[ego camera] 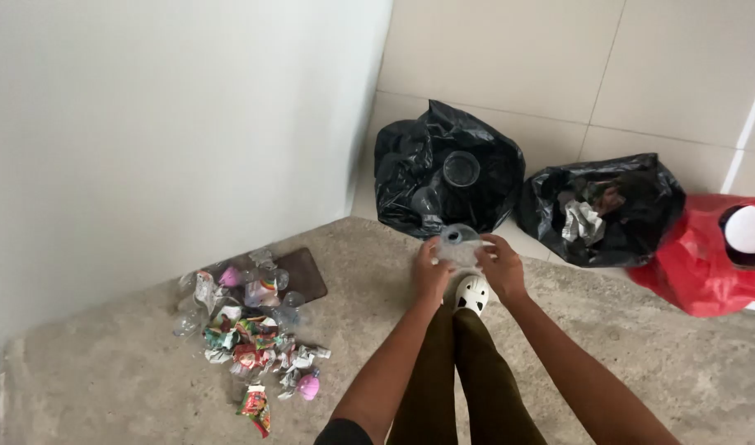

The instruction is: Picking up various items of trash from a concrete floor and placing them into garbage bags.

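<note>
White wall [147, 124] at left; concrete ledge [105, 379] below it, pale tiled floor [509, 58] beyond. Three bags in a row at the ledge's far edge: two black, one red. Left black bag [410, 165] is open, with at least two clear plastic cups visible inside; middle black bag [641, 198] holds crumpled silvery wrappers; red bag [691, 264] at right has a round white object at its mouth. One litter pile [250, 330] near the wall: crumpled multicoloured wrappers, clear cups, two small pink pieces, too tangled to count, beside one dark flat square. One white perforated shoe [471, 292]. Left hand [431, 272] and right hand [501, 268] both grip one clear plastic bottle [458, 245], held between them just before the left black bag.
</note>
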